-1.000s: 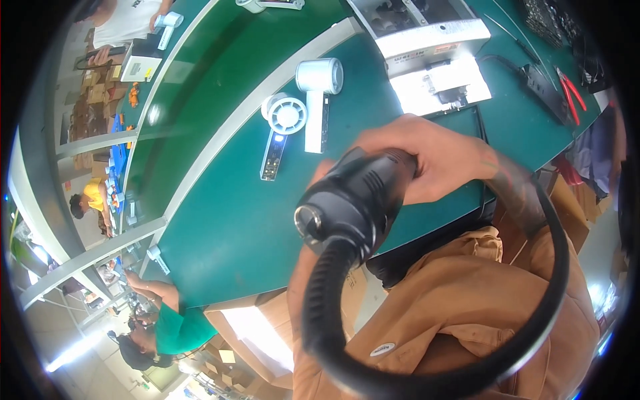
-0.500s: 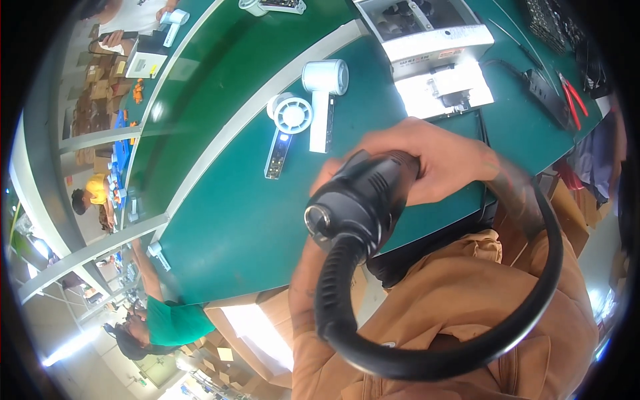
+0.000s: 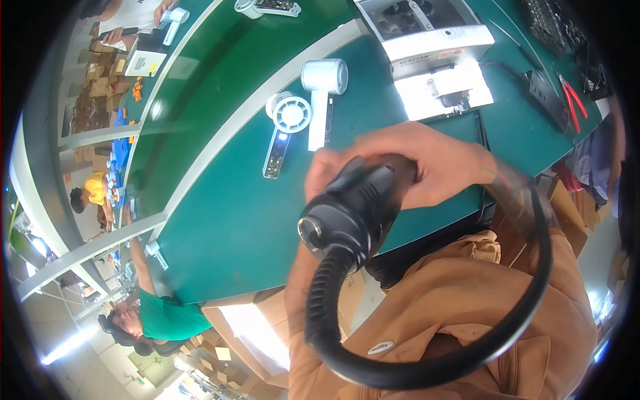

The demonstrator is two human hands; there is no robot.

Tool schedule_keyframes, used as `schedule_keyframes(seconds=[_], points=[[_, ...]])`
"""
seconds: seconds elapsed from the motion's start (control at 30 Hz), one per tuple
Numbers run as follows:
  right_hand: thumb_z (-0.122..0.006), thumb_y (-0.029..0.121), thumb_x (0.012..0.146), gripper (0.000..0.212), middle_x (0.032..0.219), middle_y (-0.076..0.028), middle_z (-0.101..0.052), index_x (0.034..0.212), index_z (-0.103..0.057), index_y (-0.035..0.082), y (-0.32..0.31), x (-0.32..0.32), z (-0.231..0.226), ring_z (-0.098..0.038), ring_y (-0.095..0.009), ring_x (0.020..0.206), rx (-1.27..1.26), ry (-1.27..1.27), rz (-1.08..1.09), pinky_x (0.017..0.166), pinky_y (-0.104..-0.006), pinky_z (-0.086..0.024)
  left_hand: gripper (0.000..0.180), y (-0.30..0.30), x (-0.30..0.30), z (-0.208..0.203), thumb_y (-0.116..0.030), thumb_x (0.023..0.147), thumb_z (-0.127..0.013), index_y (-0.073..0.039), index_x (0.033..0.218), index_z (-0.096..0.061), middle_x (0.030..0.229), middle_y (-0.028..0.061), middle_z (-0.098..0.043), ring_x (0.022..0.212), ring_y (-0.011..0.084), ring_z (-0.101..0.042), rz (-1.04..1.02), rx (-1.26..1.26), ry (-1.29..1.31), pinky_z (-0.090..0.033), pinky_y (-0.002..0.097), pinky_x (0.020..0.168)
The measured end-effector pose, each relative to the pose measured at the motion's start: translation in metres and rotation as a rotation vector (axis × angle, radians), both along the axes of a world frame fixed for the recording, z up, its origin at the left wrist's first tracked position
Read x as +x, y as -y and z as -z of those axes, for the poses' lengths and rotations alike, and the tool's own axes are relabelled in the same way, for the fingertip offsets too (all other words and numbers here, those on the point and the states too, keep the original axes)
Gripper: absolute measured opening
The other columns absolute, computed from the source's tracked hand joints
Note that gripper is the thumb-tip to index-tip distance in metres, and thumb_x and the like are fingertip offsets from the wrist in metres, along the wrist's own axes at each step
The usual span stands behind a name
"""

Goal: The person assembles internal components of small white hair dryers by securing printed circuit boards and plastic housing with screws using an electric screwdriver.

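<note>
My right hand (image 3: 433,163) is wrapped round a black electric screwdriver (image 3: 350,207), its ring end and thick cable toward me. The tool's tip is hidden below. My left hand (image 3: 323,170) is mostly behind the screwdriver; its visible part looks curled, and whatever it holds is hidden. Beyond my hands, two light-blue handheld fans lie on the green bench. One fan (image 3: 292,116) has its round grille up and a circuit board showing in its handle. The other fan (image 3: 325,77) lies beside it, its handle partly covered by my right hand.
A white machine (image 3: 433,43) with a brightly lit front stands at the far side. Right of it are a black power strip (image 3: 543,100) and red-handled pliers (image 3: 572,103). A pale rail (image 3: 247,120) crosses the bench. A co-worker in green (image 3: 170,317) reaches in from the left.
The screwdriver and its cable have shifted slightly left and down, with both hands still close together. The co-worker in green has shifted a little. The fans on the bench stay put.
</note>
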State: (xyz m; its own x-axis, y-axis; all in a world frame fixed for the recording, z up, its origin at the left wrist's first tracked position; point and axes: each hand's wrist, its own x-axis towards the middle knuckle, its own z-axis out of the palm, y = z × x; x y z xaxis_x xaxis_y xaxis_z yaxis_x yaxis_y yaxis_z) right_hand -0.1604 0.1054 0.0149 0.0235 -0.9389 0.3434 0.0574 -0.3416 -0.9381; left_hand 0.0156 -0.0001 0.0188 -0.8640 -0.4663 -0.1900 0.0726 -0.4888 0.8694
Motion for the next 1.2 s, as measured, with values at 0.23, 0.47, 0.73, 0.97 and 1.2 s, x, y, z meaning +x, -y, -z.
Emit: schedule_keyframes(seconds=[0.23, 0.47, 0.73, 0.97, 1.2], points=[[-0.072, 0.004, 0.071, 0.062, 0.115, -0.011, -0.061, 0.131, -0.055, 0.004, 0.005, 0.003, 0.004, -0.059, -0.023, 0.096, -0.065, -0.026, 0.007, 0.081, -0.0324, -0.046, 0.019, 0.010, 0.003, 0.010, -0.025, 0.092, -0.068, -0.015, 0.097, -0.053, 0.099, 0.0014, -0.058, 0.098, 0.0135, -0.059, 0.017, 0.353, -0.129, -0.051, 0.0339, 0.091], [-0.066, -0.002, 0.070, 0.065, 0.116, -0.011, -0.059, 0.133, -0.051, 0.002, 0.004, 0.004, 0.005, -0.061, -0.024, 0.104, -0.001, 0.023, 0.014, 0.088, -0.0333, -0.049, 0.039, 0.012, -0.002, 0.004, -0.036, 0.087, -0.072, -0.016, 0.119, -0.059, 0.120, 0.0017, -0.061, 0.116, 0.0187, -0.056, 0.256, 0.551, -0.195, -0.040, 0.0411, 0.108], [-0.070, 0.005, 0.071, 0.060, 0.113, -0.013, -0.059, 0.129, -0.055, 0.002, 0.003, 0.003, 0.000, -0.059, -0.026, 0.103, 0.008, 0.040, 0.038, 0.088, -0.0339, -0.045, 0.043, 0.019, 0.004, 0.016, -0.039, 0.086, -0.072, -0.014, 0.119, -0.060, 0.126, 0.0040, -0.060, 0.120, 0.0207, -0.055, 0.214, 0.469, -0.172, -0.041, 0.0434, 0.107], [-0.069, 0.002, 0.072, 0.058, 0.116, -0.014, -0.060, 0.128, -0.055, 0.003, 0.002, 0.006, 0.000, -0.059, -0.026, 0.105, -0.038, -0.051, 0.103, 0.089, -0.0347, -0.046, 0.031, 0.027, 0.014, 0.022, -0.038, 0.097, -0.058, -0.010, 0.111, -0.061, 0.121, 0.0132, -0.062, 0.091, 0.0233, -0.066, 0.057, 0.849, -0.127, -0.059, 0.0397, 0.080], [-0.070, 0.004, 0.072, 0.056, 0.111, -0.013, -0.059, 0.126, -0.056, 0.003, 0.002, 0.004, 0.002, -0.059, -0.026, 0.102, 0.000, -0.017, 0.101, 0.087, -0.0338, -0.046, 0.033, 0.020, -0.002, 0.008, -0.033, 0.099, -0.055, -0.008, 0.121, -0.057, 0.122, 0.0178, -0.060, 0.079, 0.0265, -0.066, 0.376, 0.936, -0.287, -0.057, 0.0316, 0.050]])
